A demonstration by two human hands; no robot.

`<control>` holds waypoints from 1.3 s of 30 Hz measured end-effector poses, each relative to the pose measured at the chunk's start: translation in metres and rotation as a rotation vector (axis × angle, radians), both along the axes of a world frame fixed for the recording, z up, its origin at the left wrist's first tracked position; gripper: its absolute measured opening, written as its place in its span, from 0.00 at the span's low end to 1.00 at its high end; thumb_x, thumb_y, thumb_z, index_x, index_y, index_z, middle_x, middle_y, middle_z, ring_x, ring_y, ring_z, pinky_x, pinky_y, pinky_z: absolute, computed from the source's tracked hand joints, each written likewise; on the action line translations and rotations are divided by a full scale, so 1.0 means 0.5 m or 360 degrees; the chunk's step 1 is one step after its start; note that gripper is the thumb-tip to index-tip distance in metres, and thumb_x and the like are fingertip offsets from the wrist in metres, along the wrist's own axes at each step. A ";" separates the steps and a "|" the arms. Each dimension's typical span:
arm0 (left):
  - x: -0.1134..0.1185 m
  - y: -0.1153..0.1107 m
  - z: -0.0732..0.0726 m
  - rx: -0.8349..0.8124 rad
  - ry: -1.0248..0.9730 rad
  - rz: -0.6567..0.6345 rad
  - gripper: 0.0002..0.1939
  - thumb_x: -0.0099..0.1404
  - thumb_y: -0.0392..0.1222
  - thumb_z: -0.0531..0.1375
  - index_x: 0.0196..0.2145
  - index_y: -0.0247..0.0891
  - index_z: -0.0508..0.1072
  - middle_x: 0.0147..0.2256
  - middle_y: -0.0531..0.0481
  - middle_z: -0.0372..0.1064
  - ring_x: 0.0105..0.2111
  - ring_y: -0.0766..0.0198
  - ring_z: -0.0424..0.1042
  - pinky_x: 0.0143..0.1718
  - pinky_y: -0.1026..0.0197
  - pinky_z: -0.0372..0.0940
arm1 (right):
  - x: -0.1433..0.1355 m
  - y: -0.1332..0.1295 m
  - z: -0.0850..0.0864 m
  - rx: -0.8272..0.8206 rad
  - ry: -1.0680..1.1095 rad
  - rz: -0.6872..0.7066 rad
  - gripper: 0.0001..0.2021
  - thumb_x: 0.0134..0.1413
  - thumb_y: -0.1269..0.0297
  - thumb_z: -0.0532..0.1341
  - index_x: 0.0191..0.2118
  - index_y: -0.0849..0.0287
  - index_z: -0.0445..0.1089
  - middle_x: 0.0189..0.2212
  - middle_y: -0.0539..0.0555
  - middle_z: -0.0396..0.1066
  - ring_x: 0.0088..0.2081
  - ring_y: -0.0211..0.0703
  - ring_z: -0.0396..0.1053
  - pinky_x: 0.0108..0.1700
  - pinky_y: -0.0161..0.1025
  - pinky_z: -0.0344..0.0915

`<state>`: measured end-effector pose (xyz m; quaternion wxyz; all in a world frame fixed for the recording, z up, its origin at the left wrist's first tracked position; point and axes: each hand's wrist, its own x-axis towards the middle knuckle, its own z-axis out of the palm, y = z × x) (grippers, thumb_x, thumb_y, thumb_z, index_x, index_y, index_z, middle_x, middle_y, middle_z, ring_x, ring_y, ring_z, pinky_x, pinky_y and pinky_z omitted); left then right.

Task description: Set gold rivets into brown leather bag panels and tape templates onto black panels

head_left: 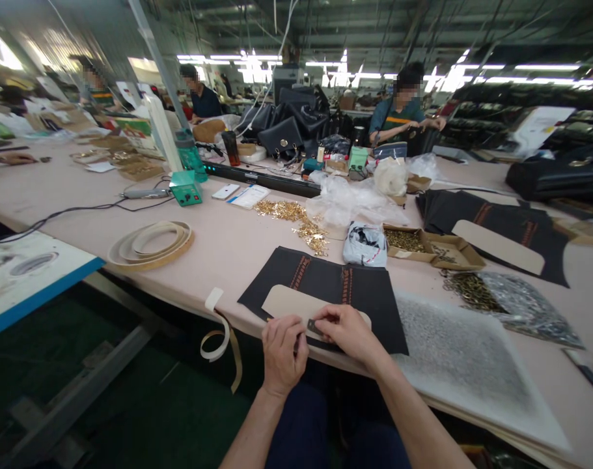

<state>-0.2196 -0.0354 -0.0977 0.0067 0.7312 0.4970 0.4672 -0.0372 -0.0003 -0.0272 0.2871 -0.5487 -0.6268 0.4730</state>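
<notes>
Black leather panels (369, 293) with reddish-brown stitched strips lie at the table's front edge. On them rests a beige rounded-end piece (291, 301), partly covered by my hands. My right hand (347, 329) pinches a small dark flat piece (314, 325) between thumb and fingers, over the beige piece's near side. Just to its left, my left hand (282, 342) is closed with its fingers curled at the table edge. What it holds, if anything, is hidden by the fingers.
Gold metal fittings (281, 210) lie in a loose heap behind the panels. Small cardboard boxes (406, 240) hold metal parts, beside a plastic bag (365, 244). A coiled strip (152, 244) lies left, near a green control box (185, 188). A speckled white sheet (467, 365) lies right. Co-workers sit across.
</notes>
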 end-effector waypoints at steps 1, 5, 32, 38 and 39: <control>0.000 -0.001 0.004 -0.0018 0.0008 0.0011 0.08 0.71 0.35 0.57 0.45 0.43 0.74 0.49 0.47 0.76 0.52 0.53 0.71 0.61 0.44 0.57 | 0.000 0.001 -0.003 -0.0001 0.0001 -0.0005 0.08 0.55 0.63 0.62 0.36 0.56 0.79 0.24 0.49 0.76 0.28 0.41 0.73 0.32 0.34 0.65; -0.004 -0.003 0.019 -0.0125 0.0090 0.0024 0.13 0.72 0.37 0.58 0.52 0.45 0.75 0.51 0.46 0.76 0.53 0.53 0.70 0.61 0.45 0.56 | 0.006 0.003 -0.008 0.0024 -0.0014 0.0002 0.07 0.55 0.63 0.63 0.35 0.55 0.79 0.23 0.48 0.76 0.27 0.40 0.72 0.33 0.34 0.65; -0.022 0.020 0.094 -0.0523 0.0336 -0.0088 0.13 0.72 0.40 0.62 0.50 0.54 0.80 0.48 0.48 0.72 0.48 0.54 0.70 0.49 0.48 0.66 | 0.004 -0.014 0.012 0.0438 -0.0356 0.0074 0.10 0.58 0.75 0.62 0.39 0.57 0.80 0.36 0.54 0.78 0.39 0.43 0.72 0.43 0.37 0.64; -0.025 0.028 0.108 -0.0514 0.0401 -0.0134 0.13 0.70 0.38 0.63 0.48 0.53 0.81 0.45 0.48 0.72 0.44 0.56 0.71 0.47 0.51 0.68 | 0.008 -0.013 0.013 0.0414 -0.0327 0.0095 0.10 0.58 0.74 0.62 0.38 0.57 0.81 0.36 0.53 0.78 0.38 0.43 0.72 0.42 0.36 0.63; -0.025 0.028 0.109 -0.0515 0.0421 -0.0134 0.13 0.70 0.38 0.63 0.48 0.53 0.81 0.45 0.48 0.72 0.44 0.56 0.71 0.47 0.51 0.68 | 0.010 -0.012 0.015 0.0404 -0.0323 0.0109 0.10 0.58 0.73 0.62 0.39 0.56 0.81 0.36 0.53 0.78 0.38 0.42 0.73 0.41 0.36 0.63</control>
